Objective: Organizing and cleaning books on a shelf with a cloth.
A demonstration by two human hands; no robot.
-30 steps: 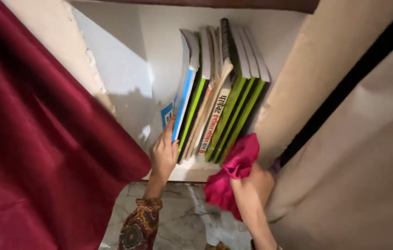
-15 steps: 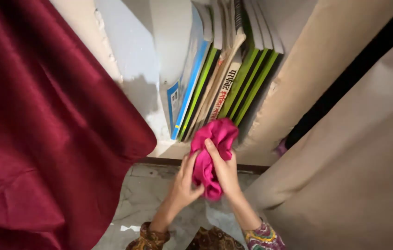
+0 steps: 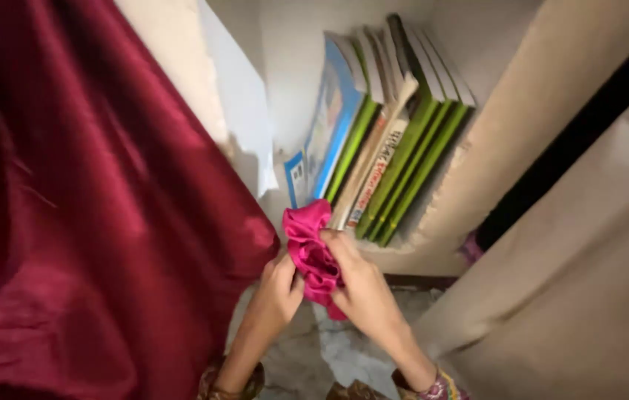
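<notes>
White plaster niche with a low shelf [image 3: 403,261], seen from above through my head camera; marble-look floor [image 3: 307,355] shows under the hands. Row of thin books [image 3: 396,148] stands on the shelf, leaning left, mostly green spines, one blue-edged glossy cover [image 3: 327,133] at the left end, pale page edges up top. Dark red satin curtain [image 3: 84,222] fills the whole left side, shiny, heavy folds, hanging right against my left forearm and covering part of the niche wall. Beige matte cloth panel [image 3: 574,281] with a black gap blocks the right side. Both hands meet just in front of the shelf edge, below the books. My left hand [image 3: 277,289] has fingers curled shut on the lower part of a pink cloth [image 3: 310,252]; my right hand [image 3: 362,289] pinches the same cloth, thumb and fingers closed over it. Cloth is bunched, soft, ruffled, its upper end poking up just beside the book bottoms; touching them or not, I can't tell. Patterned sleeve cuffs [image 3: 440,387] at both wrists. Frame slightly blurred.
</notes>
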